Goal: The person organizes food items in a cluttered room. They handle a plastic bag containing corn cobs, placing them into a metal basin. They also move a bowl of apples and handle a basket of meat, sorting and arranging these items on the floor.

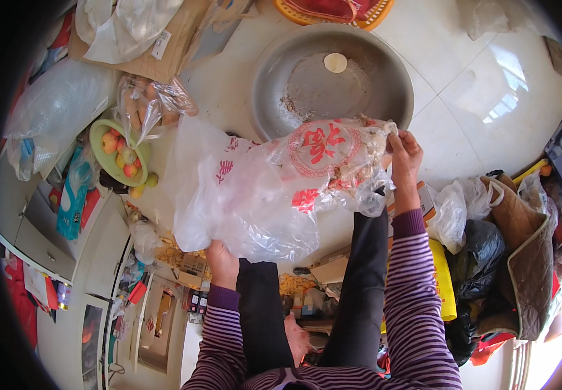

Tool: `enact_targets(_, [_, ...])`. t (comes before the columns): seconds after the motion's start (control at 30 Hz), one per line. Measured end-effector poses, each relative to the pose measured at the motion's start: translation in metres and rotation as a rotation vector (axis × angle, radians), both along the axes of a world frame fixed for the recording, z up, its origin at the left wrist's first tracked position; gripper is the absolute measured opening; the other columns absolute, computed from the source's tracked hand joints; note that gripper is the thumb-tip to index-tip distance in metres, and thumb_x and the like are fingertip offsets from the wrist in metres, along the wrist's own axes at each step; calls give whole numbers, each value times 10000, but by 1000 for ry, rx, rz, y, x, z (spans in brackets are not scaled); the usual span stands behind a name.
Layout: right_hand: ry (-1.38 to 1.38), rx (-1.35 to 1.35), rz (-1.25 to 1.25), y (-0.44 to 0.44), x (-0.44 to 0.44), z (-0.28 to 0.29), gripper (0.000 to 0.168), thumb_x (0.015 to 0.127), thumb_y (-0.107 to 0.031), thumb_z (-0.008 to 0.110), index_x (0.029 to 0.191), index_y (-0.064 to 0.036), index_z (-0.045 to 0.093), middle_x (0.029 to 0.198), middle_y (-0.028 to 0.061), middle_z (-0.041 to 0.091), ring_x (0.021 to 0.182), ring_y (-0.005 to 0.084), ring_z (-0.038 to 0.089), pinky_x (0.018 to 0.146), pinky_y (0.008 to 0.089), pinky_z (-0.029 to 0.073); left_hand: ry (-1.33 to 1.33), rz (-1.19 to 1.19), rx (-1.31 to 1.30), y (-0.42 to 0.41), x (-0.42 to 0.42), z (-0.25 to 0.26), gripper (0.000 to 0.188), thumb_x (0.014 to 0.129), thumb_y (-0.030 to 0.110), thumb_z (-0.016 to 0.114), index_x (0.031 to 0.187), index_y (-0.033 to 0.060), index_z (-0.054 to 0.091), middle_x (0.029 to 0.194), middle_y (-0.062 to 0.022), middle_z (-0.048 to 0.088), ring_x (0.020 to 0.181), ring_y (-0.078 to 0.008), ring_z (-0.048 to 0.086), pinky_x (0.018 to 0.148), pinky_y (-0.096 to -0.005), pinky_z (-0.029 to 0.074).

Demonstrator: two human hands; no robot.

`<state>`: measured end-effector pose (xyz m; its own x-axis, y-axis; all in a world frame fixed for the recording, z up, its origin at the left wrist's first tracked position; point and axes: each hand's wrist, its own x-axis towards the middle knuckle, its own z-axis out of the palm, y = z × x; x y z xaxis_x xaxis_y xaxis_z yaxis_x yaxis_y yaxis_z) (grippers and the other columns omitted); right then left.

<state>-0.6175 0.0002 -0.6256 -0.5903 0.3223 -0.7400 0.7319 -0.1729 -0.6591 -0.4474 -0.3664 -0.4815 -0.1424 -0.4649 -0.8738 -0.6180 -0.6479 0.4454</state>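
Observation:
A large translucent plastic bag (251, 204) with red printing is stretched out over my knees, apart from the floor. My left hand (222, 263) grips its lower left edge, with the fingers hidden behind the plastic. At the upper right, my right hand (405, 153) pinches the crumpled end, where brownish bits cling to the film. Whether it is one bag or two, one inside the other, I cannot tell. Just beyond it, a wide metal basin (393, 78) stands on the floor, partly covered by the bag. Inside lie a pale round piece (335, 63) and scattered crumbs.
An orange plastic basket (285, 13) stands behind the basin. On the left are a green bowl (96, 151) of fruit, a clear bag (139, 105) of brownish items and cardboard (173, 63). Plastic bags (480, 253) and a brown quilted cloth (529, 273) crowd the right.

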Motion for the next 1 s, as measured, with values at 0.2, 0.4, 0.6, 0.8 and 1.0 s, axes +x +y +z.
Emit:
enact_targets(0.2, [84,-299,-288,-16,-4,3,128,908,-78,588,1008,-10,630,929,49,664,769,102,601,720,233,491,44,66,53,7,-6,3,345,909,167,524,1221,18,517,1177,-60,575,1077,-183,554,929,-330,456])
enact_targets(0.4, [99,-472,-360,-11,4,8,141,919,-64,560,1045,-29,610,991,42,648,871,116,596,789,235,471,5,83,40,5,-1,3,338,923,241,565,1196,43,533,1111,-44,586,1033,-168,560,894,-329,467])
enact_targets(0.6, [24,-451,-260,-8,-6,16,147,926,-85,530,1043,-30,599,969,52,644,846,124,605,747,243,481,-16,65,90,-5,17,-1,309,930,226,560,1186,53,540,1071,-32,590,965,-167,584,838,-315,490])
enact_targets(0.8, [-156,-391,-150,2,1,-5,304,934,-218,540,1158,-12,535,1009,103,635,898,149,605,774,277,486,-46,-56,-52,20,-13,3,352,937,210,535,1238,30,516,1132,-58,598,1004,-187,591,868,-334,491])
enact_targets(1.0, [-211,-485,162,-16,-15,30,887,851,-532,596,1468,-60,167,1361,210,408,1187,240,470,1000,366,374,-78,-72,14,34,-35,9,391,910,176,585,1260,27,497,1162,-50,579,1017,-173,585,859,-313,496])
